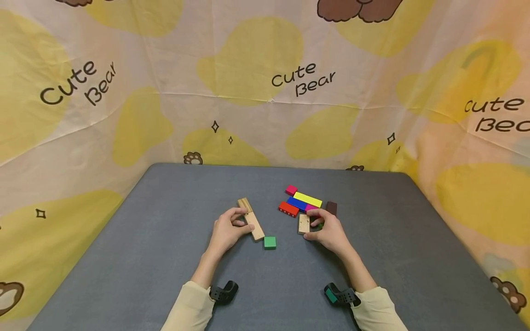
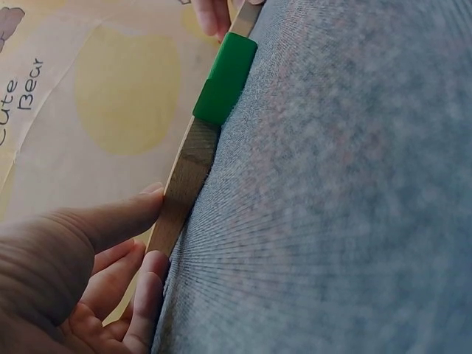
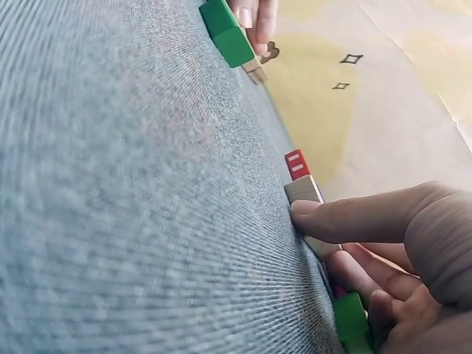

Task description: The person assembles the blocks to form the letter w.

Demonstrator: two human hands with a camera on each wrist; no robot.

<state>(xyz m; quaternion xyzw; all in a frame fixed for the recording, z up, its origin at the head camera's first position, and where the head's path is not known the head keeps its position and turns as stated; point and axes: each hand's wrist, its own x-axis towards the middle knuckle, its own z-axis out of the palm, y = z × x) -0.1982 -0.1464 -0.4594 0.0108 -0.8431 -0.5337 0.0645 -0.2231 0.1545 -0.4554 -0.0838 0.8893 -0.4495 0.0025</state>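
My left hand (image 1: 227, 231) pinches a long plain wooden block (image 1: 254, 226) between thumb and fingers, near the middle of the table. A shorter grooved wooden piece (image 1: 245, 204) meets its far end. Just beyond the near end lies a green block (image 1: 270, 242), apart from my fingers; in the left wrist view this green block (image 2: 226, 80) stands past the wood. To the right, my right hand (image 1: 330, 233) holds a small speckled wooden block (image 1: 304, 224) by its ends. The right wrist view shows the thumb on this wooden block (image 3: 300, 193). Both blocks lie on the table.
Behind my right hand sit red (image 1: 288, 209), blue (image 1: 297, 203), yellow (image 1: 308, 199) and pink-red (image 1: 291, 190) blocks, close together. A magenta block (image 1: 310, 208) and a dark brown block (image 1: 331, 208) are beside them. Another green block (image 3: 350, 318) is partly hidden by my right fingers. Patterned cloth (image 1: 252, 59) surrounds the grey table (image 1: 174, 207).
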